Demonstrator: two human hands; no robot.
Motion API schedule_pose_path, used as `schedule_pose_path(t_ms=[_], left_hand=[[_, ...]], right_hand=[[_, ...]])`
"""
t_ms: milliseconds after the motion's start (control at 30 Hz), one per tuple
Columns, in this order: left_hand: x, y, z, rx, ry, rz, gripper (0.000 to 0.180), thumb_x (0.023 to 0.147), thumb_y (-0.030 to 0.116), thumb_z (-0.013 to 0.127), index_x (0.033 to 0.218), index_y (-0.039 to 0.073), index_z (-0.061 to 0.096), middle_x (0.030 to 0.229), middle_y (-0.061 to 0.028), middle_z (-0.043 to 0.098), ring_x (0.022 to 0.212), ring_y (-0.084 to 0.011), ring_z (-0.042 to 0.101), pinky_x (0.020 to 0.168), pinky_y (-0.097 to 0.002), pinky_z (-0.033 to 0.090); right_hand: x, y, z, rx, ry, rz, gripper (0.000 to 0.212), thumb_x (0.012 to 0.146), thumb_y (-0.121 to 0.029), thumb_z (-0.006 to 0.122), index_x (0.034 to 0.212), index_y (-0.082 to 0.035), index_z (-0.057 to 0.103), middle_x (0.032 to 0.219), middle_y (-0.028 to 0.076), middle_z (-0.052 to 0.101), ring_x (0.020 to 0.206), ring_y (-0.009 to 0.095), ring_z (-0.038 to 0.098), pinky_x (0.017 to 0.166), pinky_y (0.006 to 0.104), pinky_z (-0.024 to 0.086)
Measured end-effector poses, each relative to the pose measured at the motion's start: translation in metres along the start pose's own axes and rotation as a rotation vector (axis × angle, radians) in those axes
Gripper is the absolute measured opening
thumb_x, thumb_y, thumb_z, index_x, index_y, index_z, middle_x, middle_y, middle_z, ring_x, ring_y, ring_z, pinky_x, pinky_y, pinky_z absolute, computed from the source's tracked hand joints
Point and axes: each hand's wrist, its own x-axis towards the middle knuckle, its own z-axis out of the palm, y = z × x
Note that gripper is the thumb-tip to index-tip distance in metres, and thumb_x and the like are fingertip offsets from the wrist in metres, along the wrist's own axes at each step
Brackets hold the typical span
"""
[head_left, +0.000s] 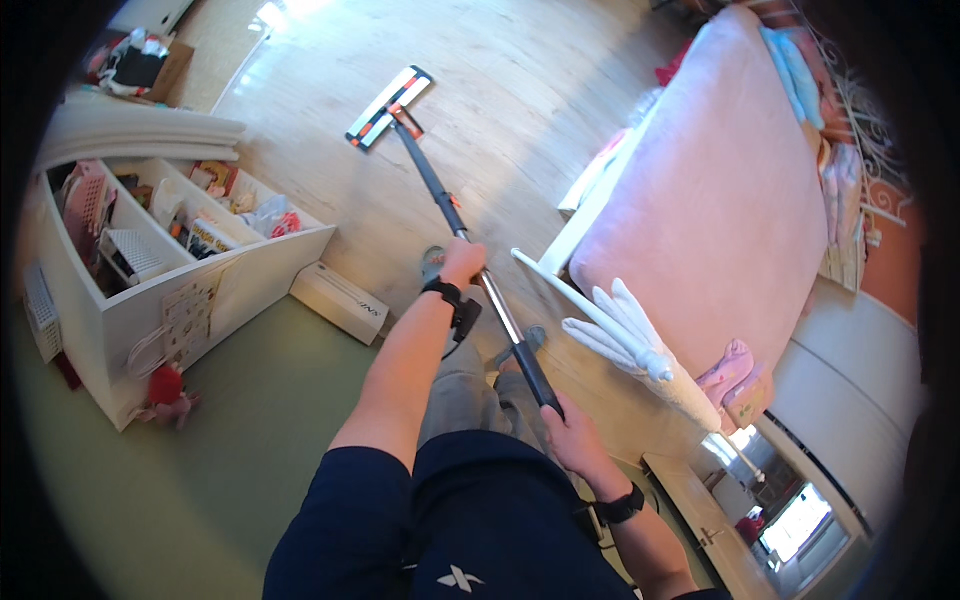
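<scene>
A flat mop with a long black and silver pole runs diagonally away from me. Its wide rectangular head, pale with black and orange parts, rests on the light wood-look floor ahead. Partway up the pole, my left hand is wrapped round it near the joint of the black and metal sections. Closer to my body, my right hand grips the black end of the handle. Both wrists wear black bands. My feet in slippers show beneath the pole.
At left stands a white open-topped shelf unit filled with small items, a long white box beside it. A bed with a pink cover lies to the right, a white post and towel at its corner. A mirror is at lower right.
</scene>
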Motion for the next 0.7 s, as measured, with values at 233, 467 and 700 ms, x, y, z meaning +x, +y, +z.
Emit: schedule_pose_path(t_ms=[233,467,700], left_hand=[[-0.075,-0.045,0.122,0.119,-0.029,-0.04,0.025,0.092,0.011,0.055,0.112,-0.004,0.054,0.086,-0.0175,0.065,0.064,-0.0318,0.069,0.047,-0.047,0.059],[-0.158,-0.129,0.224,0.14,-0.206,-0.005,0.025,0.095,0.01,0.057,0.113,-0.007,0.054,0.082,-0.0165,0.064,0.06,-0.0315,0.069,0.046,-0.0499,0.058],[-0.22,-0.158,0.257,0.221,-0.251,-0.242,0.012,0.093,0.006,0.056,0.095,-0.006,0.058,0.076,-0.02,0.066,0.057,-0.0324,0.069,0.048,-0.051,0.059]], right_hand=[[-0.062,0.089,-0.046,0.225,-0.109,0.208,0.033,0.107,-0.028,0.052,0.134,-0.009,0.057,0.074,0.004,0.057,0.058,0.014,0.054,0.054,0.0306,0.046],[-0.158,0.188,-0.077,0.449,-0.165,0.388,0.032,0.11,-0.031,0.048,0.132,-0.01,0.057,0.079,0.0,0.056,0.058,0.011,0.051,0.053,0.0284,0.045],[-0.227,0.228,-0.103,0.97,-0.272,0.505,0.042,0.11,-0.032,0.049,0.142,-0.005,0.058,0.12,0.01,0.069,0.106,0.017,0.065,0.093,0.0324,0.055]])
